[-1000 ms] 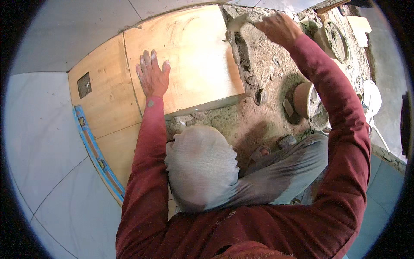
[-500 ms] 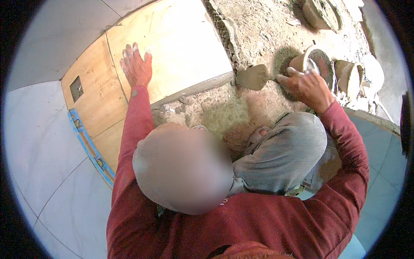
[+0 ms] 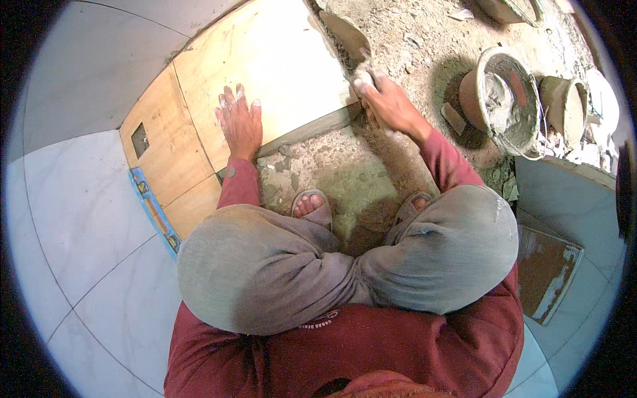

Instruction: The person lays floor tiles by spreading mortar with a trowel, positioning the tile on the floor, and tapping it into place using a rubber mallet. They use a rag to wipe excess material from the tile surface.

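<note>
My left hand (image 3: 240,125) lies flat with fingers spread on a large tan, wood-toned tile (image 3: 225,60), near its front edge. A bed of grey mortar (image 3: 312,131) shows under that edge. In my right hand (image 3: 391,105) is a trowel (image 3: 346,34), gripped by its handle at the tile's right side. Its blade points away from me, tilted along the rough gap beside the tile. Part of the handle is hidden by my fingers.
A blue spirit level (image 3: 154,211) lies along the left tiles. At right stand a mortar bucket (image 3: 470,99) and a smaller pail (image 3: 551,106); another container (image 3: 507,10) is at the far right. A notched trowel-like plate (image 3: 547,272) rests on pale tiles by my right knee.
My right hand has carried the trowel left and away from the buckets to the tile's right edge, turning the blade to point away. My left hand stays on the tile. The view has shifted.
</note>
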`<state>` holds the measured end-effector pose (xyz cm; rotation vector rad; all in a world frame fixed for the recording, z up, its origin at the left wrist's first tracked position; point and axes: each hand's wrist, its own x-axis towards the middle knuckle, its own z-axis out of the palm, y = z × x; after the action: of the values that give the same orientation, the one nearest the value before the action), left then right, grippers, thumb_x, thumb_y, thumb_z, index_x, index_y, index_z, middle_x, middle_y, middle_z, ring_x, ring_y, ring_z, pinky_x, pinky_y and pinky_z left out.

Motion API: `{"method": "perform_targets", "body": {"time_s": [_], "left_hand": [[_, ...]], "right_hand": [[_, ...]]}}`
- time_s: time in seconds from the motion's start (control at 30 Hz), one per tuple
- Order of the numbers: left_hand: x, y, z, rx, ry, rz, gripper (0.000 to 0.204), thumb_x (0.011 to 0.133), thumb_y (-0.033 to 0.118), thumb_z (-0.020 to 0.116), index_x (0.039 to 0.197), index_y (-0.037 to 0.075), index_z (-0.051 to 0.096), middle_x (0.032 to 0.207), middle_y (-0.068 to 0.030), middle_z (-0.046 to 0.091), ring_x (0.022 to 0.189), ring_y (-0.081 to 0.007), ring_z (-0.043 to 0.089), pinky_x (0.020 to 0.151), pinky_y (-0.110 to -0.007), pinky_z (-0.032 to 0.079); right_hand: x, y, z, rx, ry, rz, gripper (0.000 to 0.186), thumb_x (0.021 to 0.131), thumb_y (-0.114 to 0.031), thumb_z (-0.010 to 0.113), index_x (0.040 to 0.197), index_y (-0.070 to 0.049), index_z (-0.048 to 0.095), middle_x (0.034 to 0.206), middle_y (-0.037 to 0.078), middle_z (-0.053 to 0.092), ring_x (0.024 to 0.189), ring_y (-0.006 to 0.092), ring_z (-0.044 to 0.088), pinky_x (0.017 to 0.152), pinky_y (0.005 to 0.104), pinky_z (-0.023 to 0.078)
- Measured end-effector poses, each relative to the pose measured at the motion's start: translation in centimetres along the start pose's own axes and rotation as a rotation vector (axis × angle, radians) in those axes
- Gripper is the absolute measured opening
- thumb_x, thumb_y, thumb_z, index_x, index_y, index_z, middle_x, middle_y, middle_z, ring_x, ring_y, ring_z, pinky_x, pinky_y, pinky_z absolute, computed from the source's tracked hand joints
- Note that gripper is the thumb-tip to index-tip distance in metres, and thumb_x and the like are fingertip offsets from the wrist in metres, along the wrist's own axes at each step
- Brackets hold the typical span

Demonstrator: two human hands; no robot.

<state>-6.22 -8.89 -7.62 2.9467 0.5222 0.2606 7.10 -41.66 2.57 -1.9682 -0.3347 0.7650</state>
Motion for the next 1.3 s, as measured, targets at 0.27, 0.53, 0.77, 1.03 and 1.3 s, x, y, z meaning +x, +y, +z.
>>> {"method": "perform_targets", "body": {"time_s": [0.27,0.53,0.77,1.03,1.3], "left_hand": [[1.0,-3.1,-3.6,-0.068,-0.194,-0.025,0.062,0.105,0.036,0.051,0.156,0.002,0.04,0.16,-0.0299,0.035,0.151,-0.0432,0.031,0.123,-0.052,0.024],[1.4,4.5,-30.9,-0.601,-0.056,-0.266,0.05,0.108,0.03,0.053,0.148,0.0,0.054,0.148,-0.0175,0.057,0.137,-0.0264,0.052,0.116,-0.037,0.037],[-4.4,16.2,-35.8,-0.45,-0.143,0.211,0.055,0.102,0.036,0.055,0.144,0.001,0.056,0.149,-0.0249,0.054,0.141,-0.0386,0.049,0.117,-0.046,0.038],[-5.7,15.0,-32.3,-0.079,-0.602,0.355,0.049,0.095,0.023,0.072,0.14,0.008,0.058,0.144,-0.0235,0.055,0.131,-0.0457,0.055,0.105,-0.049,0.049],[-5.8,16.6,-32.3,-0.201,-0.843,0.247,0.048,0.098,0.031,0.068,0.141,0.011,0.058,0.146,-0.0232,0.055,0.128,-0.0432,0.057,0.103,-0.047,0.051]], "right_hand": [[4.9,1.8,-3.4,0.076,0.094,0.117,0.047,0.108,-0.03,0.051,0.144,-0.001,0.046,0.085,0.004,0.06,0.062,0.0108,0.058,0.052,0.0291,0.052],[12.6,0.5,0.1,-0.141,-0.005,0.008,0.032,0.111,-0.03,0.043,0.126,-0.003,0.05,0.089,0.006,0.059,0.065,0.0119,0.057,0.056,0.0296,0.053],[14.0,-0.7,-3.1,0.601,0.273,0.124,0.034,0.11,-0.023,0.044,0.134,0.0,0.049,0.084,0.009,0.059,0.057,0.0108,0.055,0.041,0.0249,0.048],[9.2,-3.8,-2.9,0.37,0.068,0.045,0.027,0.107,-0.022,0.05,0.118,0.001,0.047,0.075,0.007,0.057,0.054,0.0143,0.057,0.044,0.0303,0.052],[21.6,-4.0,-0.8,-0.109,-0.008,-0.076,0.038,0.099,-0.021,0.055,0.114,0.012,0.064,0.083,0.015,0.068,0.064,0.0209,0.067,0.049,0.0349,0.055]]}}
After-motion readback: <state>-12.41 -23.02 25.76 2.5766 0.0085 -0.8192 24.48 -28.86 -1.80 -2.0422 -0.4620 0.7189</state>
